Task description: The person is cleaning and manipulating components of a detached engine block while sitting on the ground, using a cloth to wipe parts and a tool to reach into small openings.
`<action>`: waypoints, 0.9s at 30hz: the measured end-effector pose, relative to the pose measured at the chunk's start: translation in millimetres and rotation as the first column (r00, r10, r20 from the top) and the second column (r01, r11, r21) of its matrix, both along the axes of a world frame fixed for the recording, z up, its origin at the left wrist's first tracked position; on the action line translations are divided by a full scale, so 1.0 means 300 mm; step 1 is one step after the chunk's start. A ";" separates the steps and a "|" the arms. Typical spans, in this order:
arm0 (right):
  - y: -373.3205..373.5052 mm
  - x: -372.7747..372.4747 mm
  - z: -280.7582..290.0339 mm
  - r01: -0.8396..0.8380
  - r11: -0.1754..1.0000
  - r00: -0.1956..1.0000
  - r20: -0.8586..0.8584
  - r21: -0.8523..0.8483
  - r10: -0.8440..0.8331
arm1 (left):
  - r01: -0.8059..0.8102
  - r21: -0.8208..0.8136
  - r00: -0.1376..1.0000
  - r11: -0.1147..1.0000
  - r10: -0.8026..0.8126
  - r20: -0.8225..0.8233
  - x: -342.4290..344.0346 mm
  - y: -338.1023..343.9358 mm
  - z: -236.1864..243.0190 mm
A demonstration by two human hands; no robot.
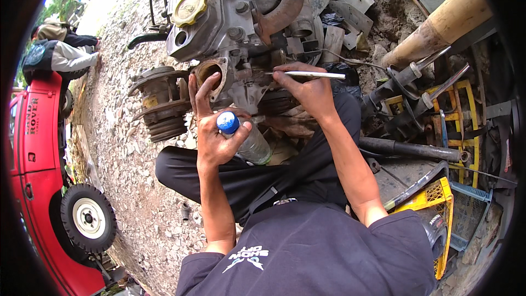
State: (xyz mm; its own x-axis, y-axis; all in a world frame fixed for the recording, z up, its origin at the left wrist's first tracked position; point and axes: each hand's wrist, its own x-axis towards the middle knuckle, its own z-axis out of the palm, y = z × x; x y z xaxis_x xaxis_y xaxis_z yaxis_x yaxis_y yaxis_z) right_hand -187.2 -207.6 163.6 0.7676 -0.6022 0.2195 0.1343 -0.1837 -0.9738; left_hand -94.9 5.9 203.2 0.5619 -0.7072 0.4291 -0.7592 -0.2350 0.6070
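Observation:
My left hand (215, 131) has the neck of a clear plastic bottle (255, 147) with a blue cap (228, 123) between thumb and fingers. Its index and middle fingers reach up beside the round opening of a metal flange (210, 78) on the engine. A slim silver metal rod-like tool (315, 74) is pinched in my right hand (304, 89); its tip points left at the engine's front, and its exact kind is unclear. The engine (241, 33) stands in front of me, with a yellowish oil filler cap (189, 8) on its cover.
To the left of the engine stands a rusty pulley assembly (160, 101) on gravel (131, 186). A bamboo pole (444, 22), shock absorbers (402, 87) and yellow crates (433, 203) crowd the right. A red vehicle (41, 170) and a bent-over person (60, 55) are at far left.

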 end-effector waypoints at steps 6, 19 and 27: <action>0.012 0.034 -0.034 0.060 0.990 0.998 -0.013 0.130 -0.059 | 0.005 0.002 1.000 1.000 -0.005 -0.004 0.005 -0.003 -0.003; 0.021 0.037 -0.068 0.185 0.973 0.983 -0.044 0.134 -0.181 | -0.007 -0.041 1.000 0.999 0.006 -0.023 0.002 -0.003 -0.021; 0.008 0.036 -0.074 0.248 0.969 0.961 -0.127 0.017 -0.244 | -0.006 -0.045 1.000 0.999 0.005 -0.009 0.002 -0.006 -0.016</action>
State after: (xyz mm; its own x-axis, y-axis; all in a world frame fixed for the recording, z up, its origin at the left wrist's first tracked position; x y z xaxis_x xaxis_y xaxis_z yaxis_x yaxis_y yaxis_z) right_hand -176.5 -205.3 141.5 0.6147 -0.7811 0.1096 -0.0323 -0.1637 -0.9860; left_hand -94.4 4.2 198.5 0.5694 -0.6844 0.4554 -0.7528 -0.2116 0.6233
